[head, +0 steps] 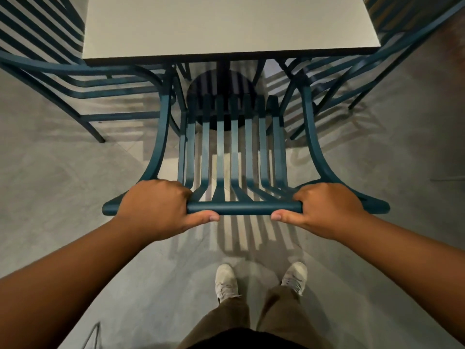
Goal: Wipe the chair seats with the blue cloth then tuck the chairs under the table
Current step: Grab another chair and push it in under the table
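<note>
A grey concrete-look floor (75,197) carries everything here. On it stand a pale square table (226,26) on a round dark base (221,84), three teal slatted metal chairs, one at the near edge (234,152), one at the left (50,71), one at the right (364,66), and a person's two pale shoes (226,280).

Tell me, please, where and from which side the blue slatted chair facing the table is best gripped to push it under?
Grip the chair by its round top rail, from behind, as the left hand and right hand do now, one near each end. The bar suits wrapped fingers, and spaced hands probably keep the push toward the table straight.
</note>
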`<state>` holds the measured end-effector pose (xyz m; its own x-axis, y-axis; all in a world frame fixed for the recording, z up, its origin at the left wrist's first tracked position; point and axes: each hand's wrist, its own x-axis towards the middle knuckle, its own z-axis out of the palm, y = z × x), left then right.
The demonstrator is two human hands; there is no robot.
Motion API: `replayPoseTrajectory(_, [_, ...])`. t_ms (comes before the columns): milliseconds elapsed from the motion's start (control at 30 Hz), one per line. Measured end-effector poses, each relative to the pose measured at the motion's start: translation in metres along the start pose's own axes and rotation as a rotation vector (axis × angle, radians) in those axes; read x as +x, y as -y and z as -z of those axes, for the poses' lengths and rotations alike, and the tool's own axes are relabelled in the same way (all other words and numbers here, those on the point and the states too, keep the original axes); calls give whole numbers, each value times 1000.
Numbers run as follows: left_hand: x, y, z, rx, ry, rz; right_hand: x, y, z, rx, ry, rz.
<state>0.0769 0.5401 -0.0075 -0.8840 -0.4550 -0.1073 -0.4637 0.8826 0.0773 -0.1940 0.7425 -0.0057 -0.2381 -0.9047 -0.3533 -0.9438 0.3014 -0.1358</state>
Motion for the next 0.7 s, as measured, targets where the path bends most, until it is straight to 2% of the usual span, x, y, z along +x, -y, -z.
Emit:
replayPoseTrajectory(333, [54,13,-2,45,-8,60,53,-32,23,-55,-57,50])
replayPoseTrajectory(567, [66,9,0,33,-26,80,65,-43,25,-67,-162,118])
replayPoseTrajectory(700, [70,10,2,29,-13,78,69,-44,30,-82,-139,123])
